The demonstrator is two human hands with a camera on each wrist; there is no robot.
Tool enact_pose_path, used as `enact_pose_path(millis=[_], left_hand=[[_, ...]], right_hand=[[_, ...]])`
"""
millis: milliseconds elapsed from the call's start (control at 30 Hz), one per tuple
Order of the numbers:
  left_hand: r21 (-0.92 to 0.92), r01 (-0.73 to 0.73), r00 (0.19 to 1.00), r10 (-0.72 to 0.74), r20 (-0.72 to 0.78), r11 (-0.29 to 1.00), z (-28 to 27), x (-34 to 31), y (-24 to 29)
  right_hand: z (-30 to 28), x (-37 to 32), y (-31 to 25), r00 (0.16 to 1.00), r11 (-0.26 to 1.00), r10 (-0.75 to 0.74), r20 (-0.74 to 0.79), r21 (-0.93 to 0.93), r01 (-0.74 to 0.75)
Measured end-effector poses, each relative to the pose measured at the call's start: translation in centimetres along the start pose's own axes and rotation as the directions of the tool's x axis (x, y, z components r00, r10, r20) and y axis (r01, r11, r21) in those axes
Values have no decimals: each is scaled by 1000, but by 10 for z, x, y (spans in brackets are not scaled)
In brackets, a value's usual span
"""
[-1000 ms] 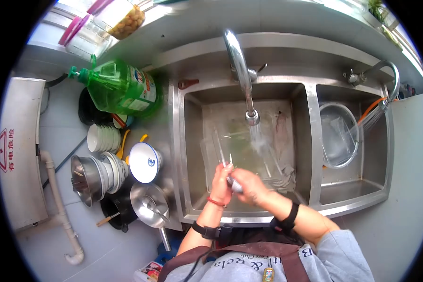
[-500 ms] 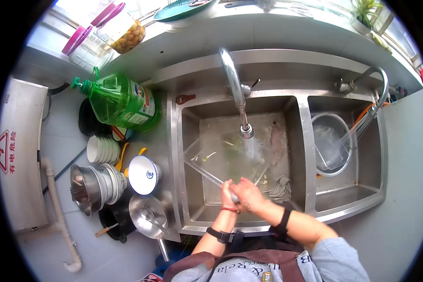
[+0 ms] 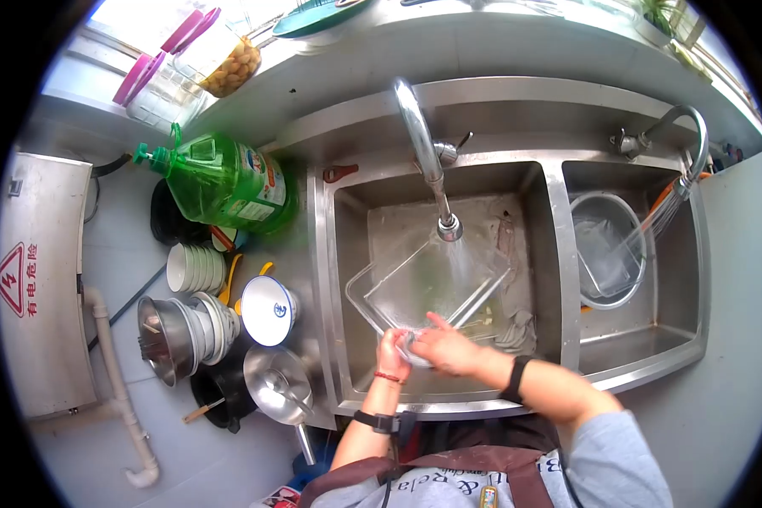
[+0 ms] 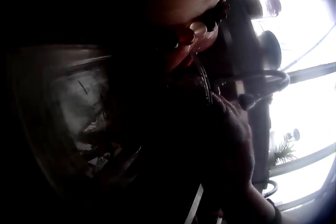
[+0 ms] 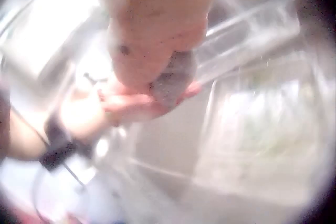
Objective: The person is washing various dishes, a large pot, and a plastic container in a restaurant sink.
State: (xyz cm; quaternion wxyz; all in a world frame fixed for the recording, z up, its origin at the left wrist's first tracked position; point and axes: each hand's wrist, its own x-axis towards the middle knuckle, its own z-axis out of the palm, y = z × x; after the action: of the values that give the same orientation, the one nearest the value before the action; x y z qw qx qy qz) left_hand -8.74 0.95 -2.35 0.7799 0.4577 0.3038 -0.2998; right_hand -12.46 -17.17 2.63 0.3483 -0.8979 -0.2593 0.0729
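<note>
A clear rectangular plastic container (image 3: 429, 275) is held tilted over the left basin, its far side near the stream from the tap (image 3: 450, 227). My left hand (image 3: 392, 349) grips its near corner. My right hand (image 3: 449, 347) meets the left at that corner, with a small grey scrubber (image 5: 177, 77) under its curled fingers, pressed to the plastic. In the right wrist view, the left hand's fingers (image 5: 139, 107) lie beneath the scrubber. The left wrist view is mostly dark; the right hand (image 4: 231, 140) shows there beyond the left wrist.
Grey cloth (image 3: 516, 332) and food scraps lie in the left basin (image 3: 554, 279). The right basin holds a round tub (image 3: 643, 254) with clear plastic inside, under a running tap. Left stand a green detergent jug (image 3: 220, 182), stacked bowls (image 3: 268, 311) and a steel ladle-like pan (image 3: 267, 381).
The clear container has turned from nearly edge-on to lying broad across the basin under the tap. Both hands shift slightly left and stay together at its near corner.
</note>
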Motion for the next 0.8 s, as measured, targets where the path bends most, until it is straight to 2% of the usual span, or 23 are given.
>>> enact_pose_path(millis=[67, 133, 167, 200, 267, 300, 333, 367, 400, 467, 500, 533, 567, 600, 633, 667, 700, 733, 767, 800], left_hand=[[120, 26, 975, -52, 215, 992, -22, 2, 15], [113, 269, 850, -291, 440, 957, -18, -15, 60], [117, 294, 832, -314, 457, 949, -28, -10, 70], [151, 327, 847, -361, 391, 933, -16, -15, 84], [141, 148, 954, -179, 240, 979, 10, -11, 84], [281, -105, 981, 53, 188, 954, 6, 5, 68], [425, -336, 942, 287, 176, 840, -6, 35, 46], [494, -403, 914, 363, 180, 770, -3, 48, 41], [561, -458, 881, 437, 183, 689, 0, 60, 36], [587, -279, 958, 264, 113, 760, 10, 50, 33], [525, -328, 941, 317, 114, 785, 25, 39, 27], [526, -247, 959, 283, 12, 814, 39, 34, 22], [523, -160, 965, 244, -95, 837, 50, 29, 18], [514, -70, 958, 202, -205, 855, 60, 21, 13], [483, -43, 963, 166, -214, 875, 76, 14, 9], [466, -15, 962, 140, -233, 885, 81, 15, 5], [447, 10, 962, 113, -247, 894, 86, 18, 1], [425, 32, 963, 87, -257, 905, 92, 23, -4], [158, 14, 931, 45, -361, 987, 87, 40, -17], [59, -87, 938, 102, -332, 994, 90, 39, -12]], right_hand=[[-28, -25, 43, 996, 999, -44, 79, -14, 46], [-64, -54, 90, 996, 998, 15, 89, -65, -9], [-94, -60, 91, 990, 993, 85, 115, -94, -75], [-124, -62, 84, 979, 982, 153, 136, -129, -136], [-141, -57, 81, 968, 955, 248, 41, 156, -252], [-146, -60, 72, 948, 901, 317, 12, 309, -305], [-167, -53, 59, 875, 755, 477, 77, 474, -453], [-163, -57, 71, 853, 700, 520, 37, 555, -450], [-157, -60, 90, 828, 644, 561, -4, 631, -433], [-151, -63, 116, 710, 523, 699, -82, 737, -429], [-137, -66, 139, 661, 593, 729, -178, 645, -481], [-126, -59, 140, 593, 621, 752, -288, 611, -491], [-101, -49, 151, 588, 695, 700, -406, 579, -427], [-88, -34, 142, 663, 783, 612, -430, 449, -432], [-77, -10, 123, 733, 811, 572, -368, 388, -438], [-65, 12, 93, 724, 850, 525, -448, 310, -426], [-47, 30, 79, 731, 859, 496, -469, 389, -333], [-24, 44, 70, 715, 957, 275, -642, 112, -267], [-16, 50, 48, 709, 965, 262, -655, 165, -204], [-11, 45, 32, 769, 957, 290, -570, 149, -251]])
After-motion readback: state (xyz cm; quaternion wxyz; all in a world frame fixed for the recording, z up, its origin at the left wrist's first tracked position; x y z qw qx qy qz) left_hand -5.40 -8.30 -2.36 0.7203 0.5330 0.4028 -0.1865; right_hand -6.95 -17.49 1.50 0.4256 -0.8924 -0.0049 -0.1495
